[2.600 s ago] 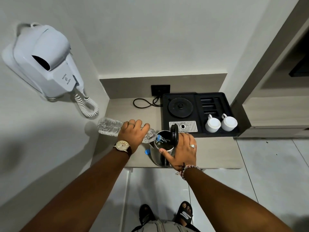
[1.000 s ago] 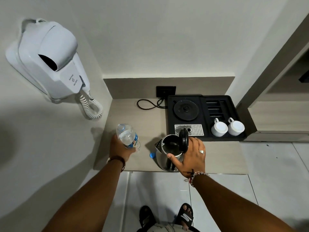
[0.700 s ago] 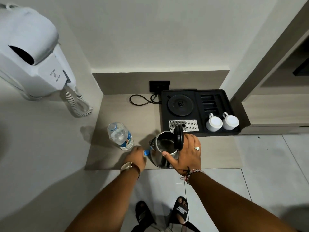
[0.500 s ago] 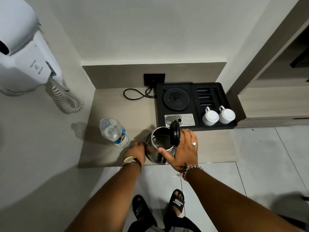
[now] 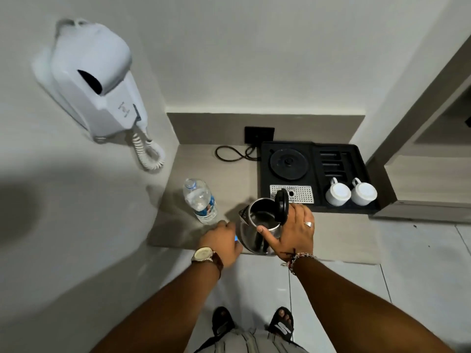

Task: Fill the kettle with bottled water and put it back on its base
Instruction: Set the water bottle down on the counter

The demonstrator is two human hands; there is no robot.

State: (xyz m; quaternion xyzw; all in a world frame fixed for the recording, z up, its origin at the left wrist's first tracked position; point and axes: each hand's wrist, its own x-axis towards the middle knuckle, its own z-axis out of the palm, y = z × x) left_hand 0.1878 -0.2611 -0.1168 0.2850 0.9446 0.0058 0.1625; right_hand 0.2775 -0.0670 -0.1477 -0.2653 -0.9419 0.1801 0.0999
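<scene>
A steel kettle (image 5: 257,225) stands on the counter near its front edge, its black lid (image 5: 282,208) flipped up. My right hand (image 5: 293,231) grips the kettle's handle side. The clear water bottle (image 5: 201,201) stands upright and uncapped to the left of the kettle. My left hand (image 5: 221,242) is at the counter's front edge beside the kettle, fingers closed around the blue bottle cap (image 5: 236,238). The round black kettle base (image 5: 288,164) sits bare in the black tray (image 5: 367,200) behind.
Two white cups (image 5: 350,193) lie in the tray's right part. A black cord (image 5: 233,154) runs from the wall socket (image 5: 259,135). A white wall-mounted hair dryer (image 5: 96,87) hangs at the left. The counter (image 5: 344,238) ends over a tiled floor.
My left hand stopped pouring, stood the bottle upright on the counter, let it go and moved to the blue cap beside the kettle. My right hand stayed on the kettle.
</scene>
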